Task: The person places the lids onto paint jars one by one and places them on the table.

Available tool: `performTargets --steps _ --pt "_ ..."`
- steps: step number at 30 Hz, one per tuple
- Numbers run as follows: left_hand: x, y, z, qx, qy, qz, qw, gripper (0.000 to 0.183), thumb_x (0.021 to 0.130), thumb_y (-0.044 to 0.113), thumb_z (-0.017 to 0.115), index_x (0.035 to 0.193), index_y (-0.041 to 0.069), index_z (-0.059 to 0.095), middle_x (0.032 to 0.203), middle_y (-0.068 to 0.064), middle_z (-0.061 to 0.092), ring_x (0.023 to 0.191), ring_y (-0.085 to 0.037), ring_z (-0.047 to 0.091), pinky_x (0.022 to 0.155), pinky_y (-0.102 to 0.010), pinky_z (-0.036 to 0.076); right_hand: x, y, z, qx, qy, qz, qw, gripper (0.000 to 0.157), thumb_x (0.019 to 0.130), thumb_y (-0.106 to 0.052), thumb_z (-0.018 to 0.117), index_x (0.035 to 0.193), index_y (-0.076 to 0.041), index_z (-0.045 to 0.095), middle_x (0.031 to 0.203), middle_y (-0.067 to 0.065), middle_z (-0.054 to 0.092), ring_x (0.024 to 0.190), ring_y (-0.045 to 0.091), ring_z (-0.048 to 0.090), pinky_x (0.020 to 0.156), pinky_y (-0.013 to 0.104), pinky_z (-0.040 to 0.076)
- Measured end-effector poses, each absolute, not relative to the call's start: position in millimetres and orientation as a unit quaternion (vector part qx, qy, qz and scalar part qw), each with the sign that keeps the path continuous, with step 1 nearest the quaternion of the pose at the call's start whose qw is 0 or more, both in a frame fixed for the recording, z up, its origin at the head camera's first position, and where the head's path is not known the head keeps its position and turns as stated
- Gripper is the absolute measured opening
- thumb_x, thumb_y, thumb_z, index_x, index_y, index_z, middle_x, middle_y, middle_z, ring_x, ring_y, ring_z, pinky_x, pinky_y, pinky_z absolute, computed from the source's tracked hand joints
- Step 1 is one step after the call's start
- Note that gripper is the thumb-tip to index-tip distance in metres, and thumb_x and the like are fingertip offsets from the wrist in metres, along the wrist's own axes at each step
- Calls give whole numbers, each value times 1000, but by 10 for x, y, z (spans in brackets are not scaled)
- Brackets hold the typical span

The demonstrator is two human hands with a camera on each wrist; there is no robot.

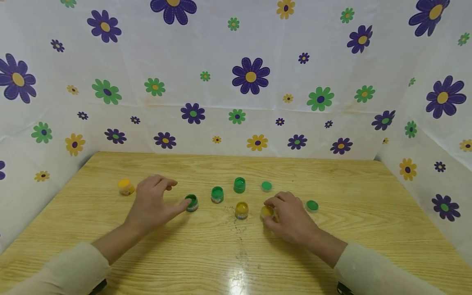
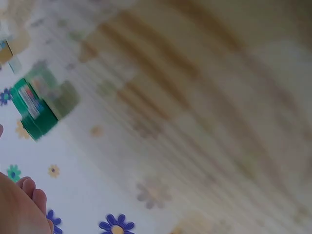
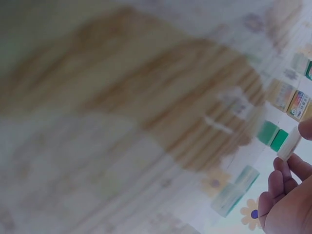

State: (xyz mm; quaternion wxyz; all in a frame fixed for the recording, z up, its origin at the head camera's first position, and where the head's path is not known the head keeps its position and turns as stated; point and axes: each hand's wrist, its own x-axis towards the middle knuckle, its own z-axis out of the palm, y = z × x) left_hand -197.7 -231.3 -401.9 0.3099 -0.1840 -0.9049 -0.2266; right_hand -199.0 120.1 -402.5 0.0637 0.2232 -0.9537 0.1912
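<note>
My right hand (image 1: 291, 215) pinches a yellow paint jar lid (image 1: 267, 212) by its edge, low over the table. In the right wrist view this lid (image 3: 290, 144) shows edge-on between thumb and fingertips. Left of it stands an uncapped yellow paint jar (image 1: 241, 211). My left hand (image 1: 152, 205) has its fingers spread from the thumb, whose tip overlaps the rim of a dark green paint jar (image 1: 192, 204) in the head view. From the left wrist, a green jar (image 2: 34, 109) appears apart from the fingers (image 2: 34, 192).
Two more uncapped green jars (image 1: 217, 195), (image 1: 239, 185) stand mid-table. A green lid (image 1: 266, 187) lies behind my right hand, another green lid (image 1: 312, 206) to its right. A capped yellow jar (image 1: 126, 187) sits far left. Flowered cloth (image 1: 206, 94) surrounds the wooden table (image 1: 184, 254).
</note>
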Motion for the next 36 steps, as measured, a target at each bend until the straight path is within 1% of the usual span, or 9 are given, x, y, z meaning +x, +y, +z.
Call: performTargets --steps 5,7,13,17,21,26,33,36 --pt "-1919 -2114 -4004 -205 -905 -235 291 46 64 29 91 93 1 69 87 -8 63 84 -24 57 88 -54 39 -1983 1201 -4027 231 -948 209 71 31 84 -21 69 111 -8 71 107 2 65 103 20 56 92 41 48" --pt "-1900 -2028 -3995 -212 -903 -240 286 44 65 29 91 92 2 70 86 -6 63 85 -23 57 88 -55 41 -1982 1203 -4027 233 -946 213 75 30 84 -21 69 111 -8 71 106 2 65 103 20 56 91 41 48" --pt "-1883 -1780 -3973 -224 -905 -248 263 45 66 32 90 94 2 71 84 -4 62 86 -21 57 92 -54 41 -1988 1224 -4031 245 -939 221 92 28 83 -20 69 109 -9 72 103 0 65 100 18 56 89 39 48" --pt "-1884 -1654 -3977 -233 -908 -241 251 47 67 36 89 94 2 71 83 -4 60 85 -18 55 92 -51 42 -1988 1237 -4029 258 -932 235 100 28 81 -19 68 107 -11 72 101 -3 64 98 16 54 87 38 47" --pt "-1884 -1549 -3986 -239 -913 -233 234 47 68 38 88 94 3 70 88 -3 62 87 -18 55 91 -49 43 -1989 1246 -4022 274 -923 248 106 27 80 -18 68 106 -13 72 100 -4 63 96 13 52 84 36 47" --pt "-1893 -1451 -3989 -242 -919 -228 213 47 69 39 87 94 3 70 89 -3 62 88 -18 57 95 -48 44 -1987 1244 -4008 295 -910 264 122 26 80 -17 69 105 -14 71 99 -6 62 94 12 51 82 35 46" --pt "-1909 -1352 -3966 -234 -927 -224 189 47 71 40 85 98 3 72 85 -2 60 83 -16 53 93 -47 45 -1982 1248 -4016 342 -881 289 154 24 76 -15 70 100 -15 70 96 -7 63 91 10 50 81 35 45" --pt "-1925 -1303 -3967 -231 -931 -229 169 49 72 41 84 99 3 72 85 -2 59 83 -16 52 95 -48 44 -1983 1248 -4012 350 -875 294 158 23 76 -15 70 99 -15 69 96 -7 63 90 10 51 81 35 46"
